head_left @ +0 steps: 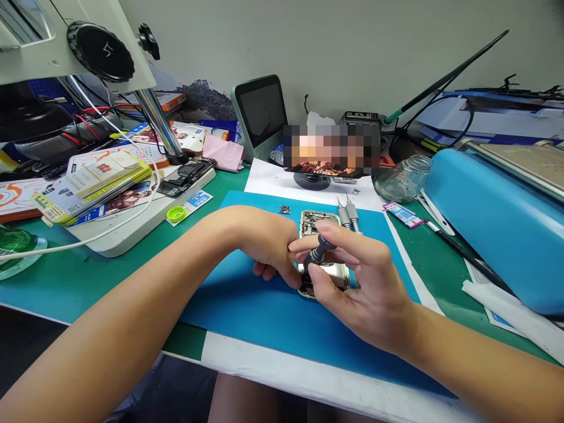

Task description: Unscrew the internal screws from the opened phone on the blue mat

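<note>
An opened smartphone (337,274) lies on the blue mat (258,311), its inner parts and silver battery showing. My right hand (368,282) grips a small dark grey screwdriver (318,251) between thumb and fingers, held tilted over the phone's lower left part. The driver's tip is hidden. My left hand (271,238) is curled, with its fingertips pressed at the phone's lower left edge. Past the phone's upper right corner lie two grey precision screwdrivers (351,212). A tiny metal part (285,210) sits on the mat's far side.
A microscope stand (150,111) rises at the left, near stacked boxes (94,182) and another opened phone (187,175). Behind the mat are a smart display (262,111) and a partly blurred screen (330,153). A glass jar (405,179) and blue case (489,229) stand right.
</note>
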`<state>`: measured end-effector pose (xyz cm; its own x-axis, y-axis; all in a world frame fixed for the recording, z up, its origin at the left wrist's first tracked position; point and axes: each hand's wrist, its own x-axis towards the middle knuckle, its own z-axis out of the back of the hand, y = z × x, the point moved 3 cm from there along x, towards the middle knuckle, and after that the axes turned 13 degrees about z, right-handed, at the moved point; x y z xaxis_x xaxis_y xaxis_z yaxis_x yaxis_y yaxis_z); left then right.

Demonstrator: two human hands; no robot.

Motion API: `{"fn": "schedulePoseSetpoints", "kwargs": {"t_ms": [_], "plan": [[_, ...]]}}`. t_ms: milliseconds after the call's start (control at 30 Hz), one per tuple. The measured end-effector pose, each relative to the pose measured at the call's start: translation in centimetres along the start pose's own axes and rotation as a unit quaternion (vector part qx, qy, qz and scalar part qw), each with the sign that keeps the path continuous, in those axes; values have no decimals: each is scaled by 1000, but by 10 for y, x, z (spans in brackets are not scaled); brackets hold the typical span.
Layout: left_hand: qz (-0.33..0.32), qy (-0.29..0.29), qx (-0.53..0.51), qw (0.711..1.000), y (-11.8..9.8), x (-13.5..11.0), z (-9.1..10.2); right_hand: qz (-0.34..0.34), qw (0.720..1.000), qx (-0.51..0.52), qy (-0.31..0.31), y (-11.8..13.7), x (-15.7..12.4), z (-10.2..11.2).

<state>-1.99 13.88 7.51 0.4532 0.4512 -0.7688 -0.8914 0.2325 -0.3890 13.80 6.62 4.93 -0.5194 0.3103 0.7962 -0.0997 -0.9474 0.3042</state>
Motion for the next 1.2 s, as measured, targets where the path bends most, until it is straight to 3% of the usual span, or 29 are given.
{"fn": "schedulePoseSetpoints", "kwargs": {"t_ms": [367, 633, 900, 1200], "plan": [[36, -11, -10, 999, 1, -3, 0, 18, 999, -31, -23, -1, 8, 4], [39, -6, -15, 999, 2, -1, 0, 39, 997, -66, 1, -4, 14, 7], [27, -6, -8, 1000, 4, 0, 0, 112, 992, -60, 24, -10, 13, 13], [32, -4, -4, 999, 5, -1, 0, 8, 999, -49, -4, -16, 6, 11]]}}
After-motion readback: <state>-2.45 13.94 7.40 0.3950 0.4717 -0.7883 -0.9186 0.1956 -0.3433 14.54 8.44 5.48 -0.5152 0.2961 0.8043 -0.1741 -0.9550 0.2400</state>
